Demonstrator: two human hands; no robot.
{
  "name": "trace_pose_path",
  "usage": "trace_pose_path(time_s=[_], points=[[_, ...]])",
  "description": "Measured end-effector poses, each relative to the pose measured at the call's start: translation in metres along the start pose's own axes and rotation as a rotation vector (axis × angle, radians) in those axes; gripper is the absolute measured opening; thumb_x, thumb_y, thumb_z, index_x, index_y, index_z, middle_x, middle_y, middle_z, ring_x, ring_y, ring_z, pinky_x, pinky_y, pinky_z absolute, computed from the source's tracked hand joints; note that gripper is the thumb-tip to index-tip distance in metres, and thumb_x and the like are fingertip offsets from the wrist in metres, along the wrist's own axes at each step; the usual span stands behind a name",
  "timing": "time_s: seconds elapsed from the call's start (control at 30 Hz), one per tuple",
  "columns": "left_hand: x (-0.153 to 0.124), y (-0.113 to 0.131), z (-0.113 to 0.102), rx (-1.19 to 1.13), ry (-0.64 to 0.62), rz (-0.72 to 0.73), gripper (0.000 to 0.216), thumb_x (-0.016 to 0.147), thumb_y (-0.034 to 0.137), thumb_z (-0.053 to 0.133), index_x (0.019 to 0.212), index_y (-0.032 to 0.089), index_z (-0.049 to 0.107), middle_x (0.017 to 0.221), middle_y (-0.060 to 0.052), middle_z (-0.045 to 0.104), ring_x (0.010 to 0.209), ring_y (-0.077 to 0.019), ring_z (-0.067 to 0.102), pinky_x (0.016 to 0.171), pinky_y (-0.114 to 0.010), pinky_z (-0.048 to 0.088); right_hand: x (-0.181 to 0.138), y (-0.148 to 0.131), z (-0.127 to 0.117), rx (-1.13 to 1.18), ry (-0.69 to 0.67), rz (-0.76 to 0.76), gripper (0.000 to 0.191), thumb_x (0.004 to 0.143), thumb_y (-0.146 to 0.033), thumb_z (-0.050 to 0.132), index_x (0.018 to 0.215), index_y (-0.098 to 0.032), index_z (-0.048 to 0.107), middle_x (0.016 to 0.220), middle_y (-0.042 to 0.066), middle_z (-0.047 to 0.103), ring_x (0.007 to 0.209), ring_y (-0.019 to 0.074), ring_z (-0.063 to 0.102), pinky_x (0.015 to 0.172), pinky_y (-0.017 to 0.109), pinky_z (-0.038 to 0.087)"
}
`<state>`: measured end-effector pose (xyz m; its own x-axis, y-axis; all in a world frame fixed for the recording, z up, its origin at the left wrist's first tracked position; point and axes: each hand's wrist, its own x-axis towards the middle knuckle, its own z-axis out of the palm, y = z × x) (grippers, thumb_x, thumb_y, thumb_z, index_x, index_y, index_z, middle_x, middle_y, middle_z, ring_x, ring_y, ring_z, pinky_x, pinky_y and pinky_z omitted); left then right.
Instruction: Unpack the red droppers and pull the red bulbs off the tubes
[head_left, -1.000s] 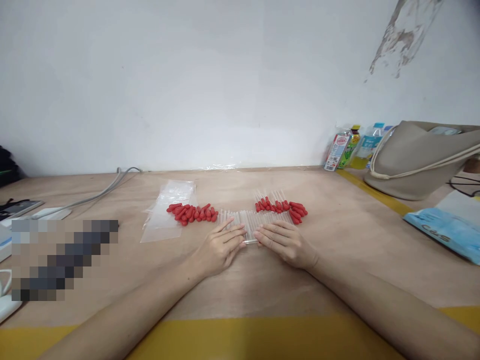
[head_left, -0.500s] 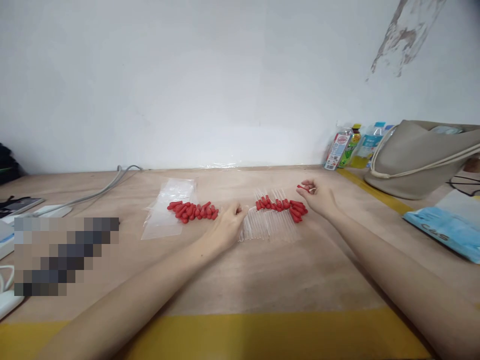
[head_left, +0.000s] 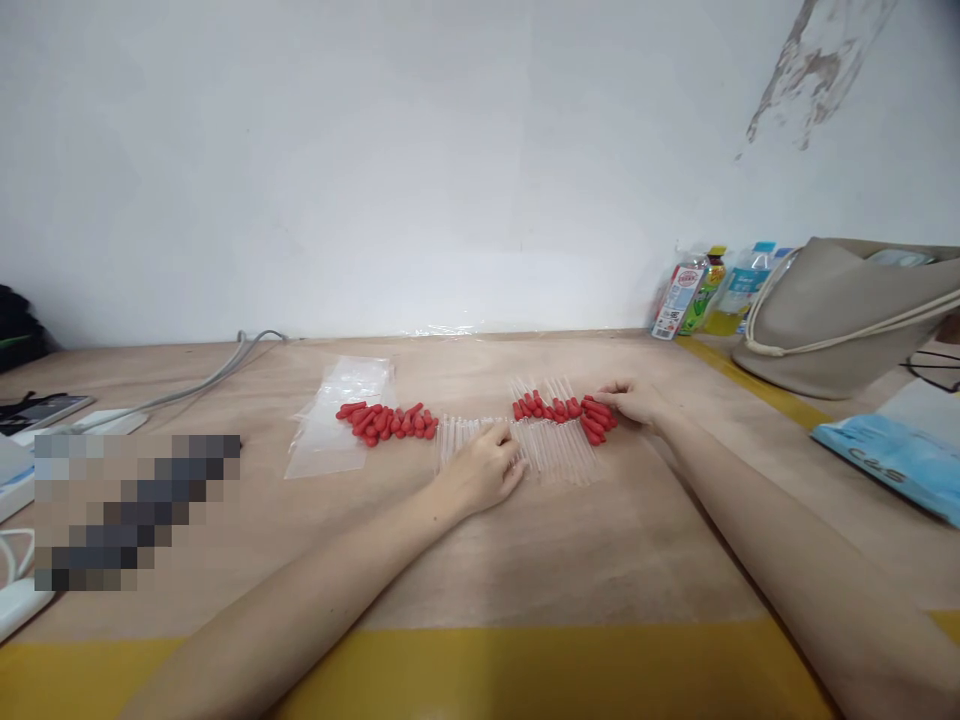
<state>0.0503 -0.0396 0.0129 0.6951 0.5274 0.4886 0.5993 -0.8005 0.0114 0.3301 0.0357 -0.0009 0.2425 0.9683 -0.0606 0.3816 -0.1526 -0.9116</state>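
My left hand (head_left: 487,468) rests over a row of thin clear tubes (head_left: 555,450) laid side by side, its fingers curled down and pressed together among them. What the fingers grip is hidden. Farther right, my right hand (head_left: 630,400) pinches at a red rubber bulb (head_left: 596,405) at the edge of a small pile. Just left of that pile lie several red bulbs with clear tubes (head_left: 556,390) pointing away from me. A larger heap of red bulbs (head_left: 386,423) sits left of the row, partly on clear plastic bags (head_left: 326,440).
Bottles and a drink carton (head_left: 679,300) stand against the wall at the back right, beside a grey-beige bag (head_left: 840,310). A blue packet (head_left: 885,460) lies at the right. Grey cable (head_left: 202,385) and white devices are on the left. Yellow tape (head_left: 525,670) runs along the front edge.
My left hand has moved right and towards me over the tubes. My right hand, which held a red bulb with a pale stem up, has lowered to the right-hand pile.
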Motion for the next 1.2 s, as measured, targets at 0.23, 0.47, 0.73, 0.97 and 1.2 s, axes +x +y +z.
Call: trace_pose_path(time_s=[0.23, 0.47, 0.73, 0.97, 1.2], points=[[-0.004, 0.001, -0.002, -0.017, 0.013, -0.010, 0.041, 0.078, 0.051, 0.048, 0.088, 0.013, 0.060, 0.089, -0.011, 0.053, 0.087, -0.0220, 0.051, 0.076, -0.036, 0.045, -0.001, -0.003, 0.000, -0.106, 0.023, -0.023, 0.029, 0.069, -0.042, 0.060, 0.063, -0.013, 0.060, 0.043, -0.002, 0.051, 0.037, 0.0075, 0.043, 0.037, 0.019, 0.032], [-0.015, -0.009, -0.009, -0.004, 0.018, -0.004, 0.058, 0.070, 0.059, 0.054, 0.112, 0.019, 0.053, 0.120, -0.012, 0.050, 0.111, -0.0285, 0.044, 0.091, -0.047, 0.034, -0.001, -0.006, -0.001, -0.280, 0.137, -0.149, 0.034, 0.073, -0.046, 0.052, 0.071, -0.013, 0.063, 0.049, -0.001, 0.054, 0.045, 0.0096, 0.047, 0.042, 0.021, 0.033], [-0.016, -0.016, -0.008, -0.028, -0.025, -0.021, 0.044, 0.077, 0.053, 0.050, 0.107, 0.021, 0.056, 0.112, -0.007, 0.058, 0.112, -0.0237, 0.047, 0.100, -0.049, 0.023, -0.020, -0.045, 0.034, -0.533, 0.104, -0.351, 0.028, 0.067, -0.045, 0.056, 0.068, -0.019, 0.065, 0.067, 0.001, 0.064, 0.064, 0.0132, 0.056, 0.056, 0.021, 0.036], [-0.019, -0.017, -0.009, -0.009, -0.021, -0.033, 0.045, 0.076, 0.052, 0.050, 0.107, 0.020, 0.056, 0.113, -0.009, 0.057, 0.112, -0.0240, 0.047, 0.101, -0.049, 0.021, -0.023, -0.072, 0.070, -0.720, 0.080, -0.231, 0.030, 0.071, -0.039, 0.049, 0.054, -0.018, 0.062, 0.058, 0.006, 0.063, 0.063, 0.0180, 0.059, 0.057, 0.026, 0.038], [-0.020, -0.016, -0.011, 0.010, -0.021, -0.041, 0.041, 0.077, 0.046, 0.050, 0.108, 0.019, 0.055, 0.111, -0.007, 0.057, 0.113, -0.0248, 0.045, 0.102, -0.049, 0.019, -0.013, -0.086, 0.078, -0.778, -0.088, -0.050, 0.024, 0.069, -0.027, 0.054, 0.048, -0.017, 0.062, 0.043, 0.004, 0.057, 0.041, 0.0133, 0.054, 0.053, 0.026, 0.042]])
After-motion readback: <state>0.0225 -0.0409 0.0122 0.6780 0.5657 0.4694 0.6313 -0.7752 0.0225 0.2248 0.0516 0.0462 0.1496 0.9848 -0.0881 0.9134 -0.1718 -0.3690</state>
